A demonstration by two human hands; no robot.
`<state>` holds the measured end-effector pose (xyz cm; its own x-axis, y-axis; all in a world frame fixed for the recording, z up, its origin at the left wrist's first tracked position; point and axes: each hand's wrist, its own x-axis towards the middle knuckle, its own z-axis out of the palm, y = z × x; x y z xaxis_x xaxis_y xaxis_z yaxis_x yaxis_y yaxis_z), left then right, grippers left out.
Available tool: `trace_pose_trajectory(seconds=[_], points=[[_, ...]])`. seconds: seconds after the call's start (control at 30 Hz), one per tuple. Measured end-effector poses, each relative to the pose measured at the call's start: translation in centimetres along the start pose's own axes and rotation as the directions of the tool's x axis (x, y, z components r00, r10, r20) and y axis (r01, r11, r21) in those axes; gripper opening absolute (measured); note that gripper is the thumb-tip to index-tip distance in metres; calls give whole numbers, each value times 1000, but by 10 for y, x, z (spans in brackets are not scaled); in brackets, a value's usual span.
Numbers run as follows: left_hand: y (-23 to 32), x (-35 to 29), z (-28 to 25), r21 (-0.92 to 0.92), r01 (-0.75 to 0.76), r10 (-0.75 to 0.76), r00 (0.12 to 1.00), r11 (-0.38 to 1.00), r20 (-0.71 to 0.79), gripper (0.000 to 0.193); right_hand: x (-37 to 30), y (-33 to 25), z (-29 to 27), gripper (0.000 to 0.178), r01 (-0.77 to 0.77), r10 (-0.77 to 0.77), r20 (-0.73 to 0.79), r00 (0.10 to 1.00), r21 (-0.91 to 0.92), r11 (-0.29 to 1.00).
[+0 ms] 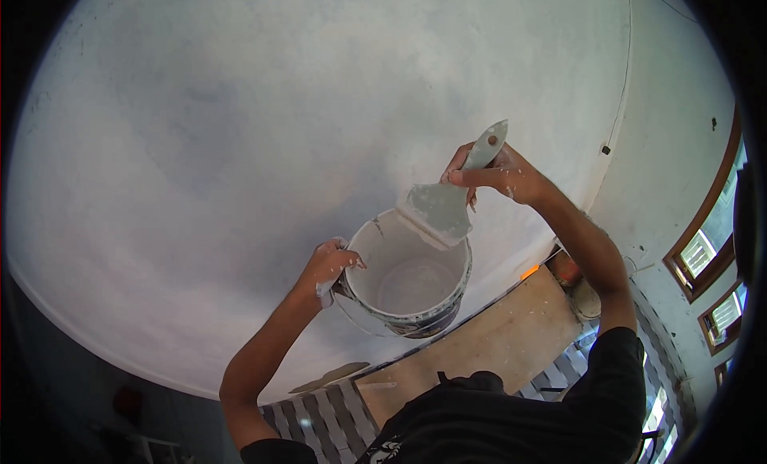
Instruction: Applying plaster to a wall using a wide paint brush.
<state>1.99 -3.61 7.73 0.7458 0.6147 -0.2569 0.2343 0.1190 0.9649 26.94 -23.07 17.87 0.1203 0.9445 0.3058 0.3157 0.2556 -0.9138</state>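
Down low there is a brown board [487,324] and a gray patterned floor [323,420]. On the right are brown-framed windows [700,254].

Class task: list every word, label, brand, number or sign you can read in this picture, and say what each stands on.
No text can be read.
Black shirt: small white print low in the picture, too small and cut off to read.
Bucket: dark markings on its outer side, too blurred to tell whether they are lettering.
Wide-headed tool: no lettering seen.
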Motion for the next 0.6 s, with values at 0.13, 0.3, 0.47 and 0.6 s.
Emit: trace_pose_trajectory(seconds=[0.13, 0.3, 0.47, 0.6], points=[[5, -4, 4, 12, 12, -12, 1000, 1000, -9, 28, -1, 6, -2, 17, 15, -15, -2, 1000, 67, 998], [5, -6, 4, -1, 18, -18, 1000, 1000, -13, 28, -4, 19, -2, 10, 68, -71, 42, 997, 63, 996], [8, -7, 6, 16, 16, -15, 1000, 1000, -14, 27, -6, 19, 2, 18, 81, -73, -51, 996, 173, 982], [9, -7, 7, 25, 18, -18, 1000, 1000, -22, 26, -5, 21, 6, 19, -24, 43, -88, 995, 208, 978]])
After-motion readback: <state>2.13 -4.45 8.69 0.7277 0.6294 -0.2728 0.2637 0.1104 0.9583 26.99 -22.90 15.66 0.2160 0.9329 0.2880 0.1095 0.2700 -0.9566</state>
